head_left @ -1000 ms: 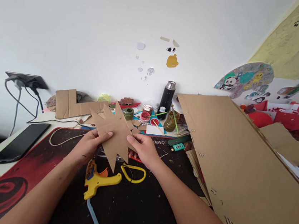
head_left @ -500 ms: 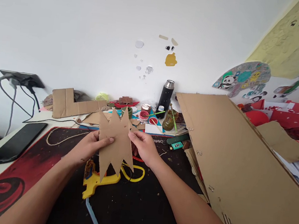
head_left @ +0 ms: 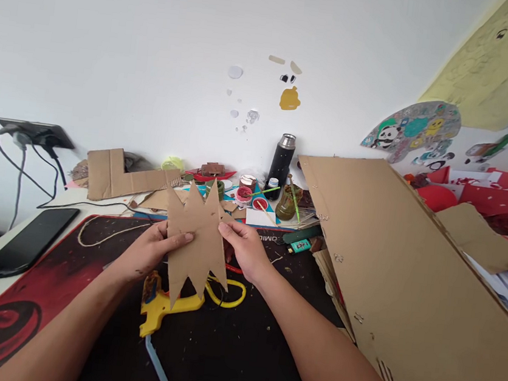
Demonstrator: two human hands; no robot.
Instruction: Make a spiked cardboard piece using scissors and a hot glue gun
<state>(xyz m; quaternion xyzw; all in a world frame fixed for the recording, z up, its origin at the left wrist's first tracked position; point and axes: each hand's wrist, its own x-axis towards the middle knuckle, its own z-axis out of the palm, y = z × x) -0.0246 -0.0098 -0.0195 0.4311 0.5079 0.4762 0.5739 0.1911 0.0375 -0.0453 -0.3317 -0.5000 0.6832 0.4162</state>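
A spiky brown cardboard cutout [head_left: 196, 239] with pointed teeth at top and bottom is held upright above the desk mat. My left hand [head_left: 148, 251] grips its left edge, thumb on the front face. My right hand [head_left: 242, 248] pinches its right edge. Right below the cutout a yellow glue gun [head_left: 158, 308] lies on the black and red mat [head_left: 227, 346], with yellow-handled scissors [head_left: 226, 291] beside it.
A large cardboard sheet [head_left: 409, 281] leans over the desk's right side. A black phone [head_left: 28, 242] lies at the left near plugged cables. Paint jars, a black flask [head_left: 281, 163], cardboard scraps and a string sit along the back wall.
The cutout was turned in my hands from a slanted pose to upright, teeth pointing up and down. Since half a second ago it has hardly moved.
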